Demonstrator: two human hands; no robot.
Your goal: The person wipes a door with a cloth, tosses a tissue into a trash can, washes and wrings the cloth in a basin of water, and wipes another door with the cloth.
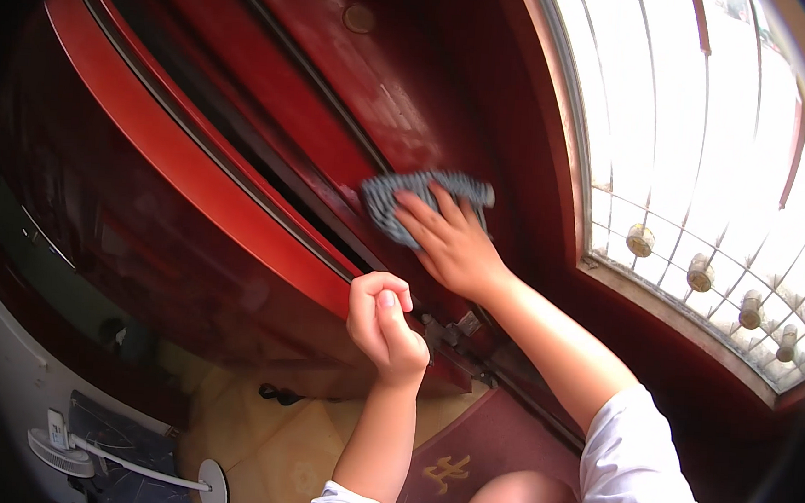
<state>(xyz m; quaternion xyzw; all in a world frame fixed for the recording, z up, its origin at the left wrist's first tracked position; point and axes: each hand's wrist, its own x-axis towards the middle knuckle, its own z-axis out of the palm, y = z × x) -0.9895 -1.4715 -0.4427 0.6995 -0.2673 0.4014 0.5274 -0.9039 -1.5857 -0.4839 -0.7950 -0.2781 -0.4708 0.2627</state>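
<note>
My right hand (448, 244) lies with spread fingers on a blue-and-white striped cloth (385, 198), pressing it against a dark red, glossy surface (411, 114) beside the barred window. The hand and cloth are slightly blurred. My left hand (384, 319) is raised in a loose fist at the edge of a red door (239, 214), lower left of the cloth. Its fingers are curled in, and no object shows in it. Whether it touches the door edge, I cannot tell. A metal hinge or bracket (467, 324) is just below my right wrist.
A barred window (665, 143) stands at the right, with several small cylindrical containers (700, 272) at its lower bars. A dark red mat (431, 454) lies on the tiled floor (280, 444). A white standing fan (134, 460) is at lower left, and a small dark object (280, 394) is near the door.
</note>
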